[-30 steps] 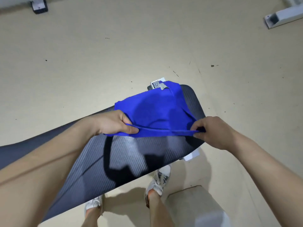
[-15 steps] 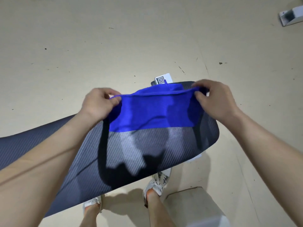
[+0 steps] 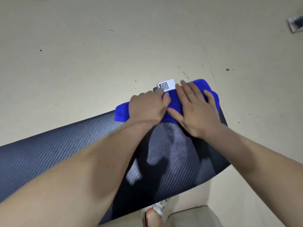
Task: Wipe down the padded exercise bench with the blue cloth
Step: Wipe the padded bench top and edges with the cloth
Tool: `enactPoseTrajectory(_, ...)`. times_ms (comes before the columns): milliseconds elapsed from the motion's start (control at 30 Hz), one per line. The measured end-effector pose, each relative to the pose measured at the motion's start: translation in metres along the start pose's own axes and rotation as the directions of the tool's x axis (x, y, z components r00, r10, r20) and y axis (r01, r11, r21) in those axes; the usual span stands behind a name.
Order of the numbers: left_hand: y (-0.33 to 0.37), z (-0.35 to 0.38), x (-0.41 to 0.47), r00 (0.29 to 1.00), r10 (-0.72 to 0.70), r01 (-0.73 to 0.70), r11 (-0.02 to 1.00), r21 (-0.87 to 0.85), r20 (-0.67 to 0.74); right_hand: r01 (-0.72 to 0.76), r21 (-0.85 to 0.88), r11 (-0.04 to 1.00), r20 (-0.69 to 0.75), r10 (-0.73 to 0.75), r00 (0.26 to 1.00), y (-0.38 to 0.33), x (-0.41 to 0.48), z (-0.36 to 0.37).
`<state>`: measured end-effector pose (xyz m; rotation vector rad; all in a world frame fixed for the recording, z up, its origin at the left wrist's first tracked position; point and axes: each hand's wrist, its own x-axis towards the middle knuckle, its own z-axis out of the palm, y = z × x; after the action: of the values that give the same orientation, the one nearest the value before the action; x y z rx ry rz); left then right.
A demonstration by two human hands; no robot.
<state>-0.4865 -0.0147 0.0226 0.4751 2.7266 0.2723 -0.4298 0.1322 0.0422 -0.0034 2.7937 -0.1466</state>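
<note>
The blue cloth [image 3: 122, 112] lies folded into a narrow band along the far edge of the dark padded exercise bench [image 3: 54, 149], near its right end. My left hand [image 3: 146, 107] rests on the cloth's middle with fingers curled over the far edge. Beside it, my right hand [image 3: 195, 108] presses flat on the cloth, fingers spread. Both hands cover most of the cloth; only its left end and right end show.
A white tag with a QR code [image 3: 166, 86] sticks out behind the bench just beyond my hands. The beige floor [image 3: 98, 54] surrounds the bench. A white frame piece [image 3: 296, 25] sits at the far right. A shoe [image 3: 155, 212] shows below the bench.
Both hands carried the cloth's near edge up and over to the far edge, folding it. They then came down together on top of the folded cloth.
</note>
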Motion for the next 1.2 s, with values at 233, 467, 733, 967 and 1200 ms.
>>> enactPoseTrajectory(233,0.049,-0.003,0.059,0.956,0.255,-0.257,0.966,0.007,-0.143,-0.334,-0.215,0.918,0.281,0.385,0.879,0.013,-0.002,-0.047)
enactPoseTrajectory(467,0.037,-0.011,0.065,0.789,0.398,-0.250,0.904,-0.348,0.468,-0.208,0.099,0.973,0.255,0.177,0.951,0.039,0.012,-0.082)
enactPoseTrajectory(733,0.038,-0.020,0.067,0.764,0.331,-0.200,0.938,-0.283,0.555,-0.148,0.303,0.941,0.676,-0.103,0.730,0.057,0.064,-0.054)
enactPoseTrajectory(967,0.000,-0.034,0.063,0.663,0.322,-0.191,0.946,-0.263,0.676,-0.099,0.267,0.959,0.579,-0.077,0.812,0.030,0.062,-0.045)
enactPoseTrajectory(1200,-0.053,-0.049,0.041,0.583,0.341,-0.269,0.938,-0.221,0.738,0.116,0.079,0.990,0.327,-0.136,0.935,-0.034,0.059,-0.023)
